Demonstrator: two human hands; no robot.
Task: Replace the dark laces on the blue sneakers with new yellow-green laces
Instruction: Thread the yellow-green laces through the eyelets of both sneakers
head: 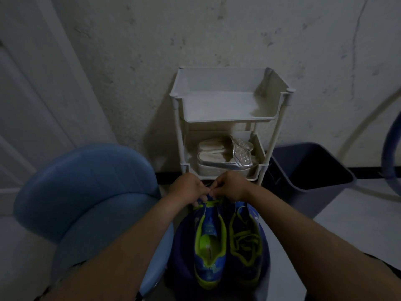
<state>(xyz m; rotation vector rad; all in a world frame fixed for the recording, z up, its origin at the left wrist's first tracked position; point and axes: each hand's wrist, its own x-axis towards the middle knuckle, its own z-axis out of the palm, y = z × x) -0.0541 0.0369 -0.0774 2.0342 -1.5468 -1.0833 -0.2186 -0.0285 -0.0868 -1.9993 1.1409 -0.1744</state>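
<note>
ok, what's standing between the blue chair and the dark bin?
A white shelf rack against the wall, silver shoes on its lower shelf; blue chair left of it, dark bin right. Head view.

A white tiered rack point(227, 105) stands against the stained wall point(217, 29), pale silver-trimmed shoes point(223, 158) on its lower shelf, a blue chair point(86, 192) to its left and a dark bin point(308, 174) just right

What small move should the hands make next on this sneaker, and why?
Probably pull the yellow-green lace level, then cross its ends to the next eyelets. The left hand and right hand pinch it at the blue sneaker's toe; only the lowest row looks threaded, the tongue above bare.
</note>
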